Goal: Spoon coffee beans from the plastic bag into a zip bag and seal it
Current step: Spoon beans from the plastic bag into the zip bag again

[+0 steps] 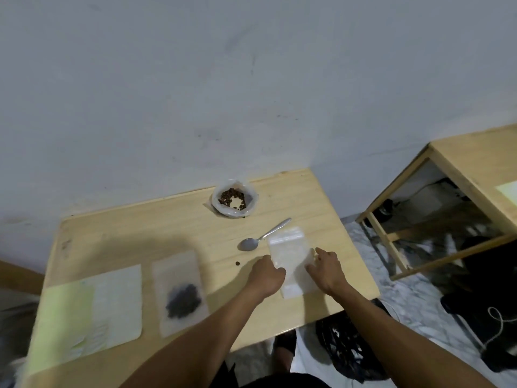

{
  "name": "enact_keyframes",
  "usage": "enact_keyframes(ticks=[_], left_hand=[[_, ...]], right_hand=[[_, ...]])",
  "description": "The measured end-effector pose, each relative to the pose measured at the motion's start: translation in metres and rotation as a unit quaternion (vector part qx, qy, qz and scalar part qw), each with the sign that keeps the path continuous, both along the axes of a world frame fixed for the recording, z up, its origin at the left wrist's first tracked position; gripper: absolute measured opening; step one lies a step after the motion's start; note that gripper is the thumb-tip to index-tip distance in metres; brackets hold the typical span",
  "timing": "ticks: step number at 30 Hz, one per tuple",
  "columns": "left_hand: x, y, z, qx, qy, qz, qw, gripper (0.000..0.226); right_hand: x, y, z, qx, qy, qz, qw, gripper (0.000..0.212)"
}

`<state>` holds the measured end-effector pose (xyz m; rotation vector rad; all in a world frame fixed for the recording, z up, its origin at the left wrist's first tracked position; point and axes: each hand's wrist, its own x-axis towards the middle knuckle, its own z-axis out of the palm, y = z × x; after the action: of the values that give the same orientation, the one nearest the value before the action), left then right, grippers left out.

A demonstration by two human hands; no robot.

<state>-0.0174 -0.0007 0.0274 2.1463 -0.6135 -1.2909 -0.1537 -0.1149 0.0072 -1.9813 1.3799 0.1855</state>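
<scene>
We have both hands on one empty zip bag (291, 259) lying flat near the table's (140, 228) front edge: the left hand (267, 275) curls its fingers onto the bag's left edge, the right hand (327, 271) pinches its right edge, though blur hides exactly how the fingertips meet. The likeliest slip, we judge, is that the thin mouth stays stuck shut or flops closed once one hand lets go for the spoon, so beans would scatter. One stray bean (237, 263) already lies just left of our left hand.

Counting near to far: one pale green sheet (64, 317) at the near left with one flat pouch (117, 303) overlapping it; one filled bag (180, 292) holding a dark heap of beans; the one zip bag in hand; one spoon (261, 238), bowl toward us, handle touching the zip bag's far corner; one open plastic bag (233, 198) of beans near the wall. Reaching past the spoon could knock it.
</scene>
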Motion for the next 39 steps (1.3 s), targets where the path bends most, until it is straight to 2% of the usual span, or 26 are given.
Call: enact_keyframes(ticks=[4,6,8,11,15,17,19,22,24,27,30,31,34,39], left_hand=[[-0.011,-0.013,0.0,0.036,0.055,0.062,0.996,0.02],[-0.015,-0.015,-0.004,0.038,0.06,0.074,0.995,0.024],[-0.017,-0.017,-0.007,0.04,0.057,0.076,0.995,0.034],[-0.018,-0.017,-0.009,0.03,0.073,0.085,0.993,0.031],[-0.02,-0.014,-0.017,0.025,0.07,0.103,0.992,0.046],[-0.019,-0.013,-0.017,-0.007,0.053,0.116,0.992,0.05],[-0.015,-0.014,-0.007,-0.063,0.022,0.136,0.988,0.048],[0.003,-0.015,0.013,-0.132,0.004,0.178,0.975,0.043],[0.021,-0.015,0.032,-0.188,0.074,0.241,0.949,0.046],[0.052,-0.013,0.075,-0.295,0.24,0.316,0.869,0.036],[0.08,-0.003,0.108,-0.354,0.279,0.334,0.828,0.047],[0.087,0.001,0.115,-0.366,0.276,0.337,0.822,0.048],[0.1,0.02,0.132,-0.383,0.228,0.305,0.841,0.023],[0.107,0.038,0.15,-0.427,0.198,0.26,0.843,0.021]], right_hand=[[0.002,-0.009,-0.01,0.006,0.016,0.041,0.999,0.032],[0.001,-0.01,-0.014,0.002,-0.008,0.044,0.999,0.031],[-0.002,-0.007,-0.015,-0.002,-0.049,0.039,0.998,0.042],[-0.006,-0.005,-0.017,-0.008,-0.103,-0.002,0.995,0.045],[-0.006,-0.007,-0.014,-0.008,-0.142,-0.071,0.987,0.02],[-0.002,-0.004,0.003,0.046,-0.221,-0.099,0.969,0.013],[0.004,0.0,0.021,0.099,-0.297,-0.102,0.944,0.017],[0.021,0.003,0.045,0.114,-0.365,-0.049,0.923,0.026],[0.035,0.005,0.058,0.101,-0.386,-0.001,0.917,0.031],[0.06,0.012,0.079,0.03,-0.397,0.097,0.912,0.043],[0.082,0.015,0.09,-0.079,-0.386,0.207,0.896,0.049],[0.088,0.015,0.094,-0.091,-0.381,0.232,0.89,0.052],[0.105,0.02,0.117,-0.028,-0.382,0.24,0.892,0.052],[0.135,0.032,0.154,0.042,-0.434,0.182,0.881,0.046]])
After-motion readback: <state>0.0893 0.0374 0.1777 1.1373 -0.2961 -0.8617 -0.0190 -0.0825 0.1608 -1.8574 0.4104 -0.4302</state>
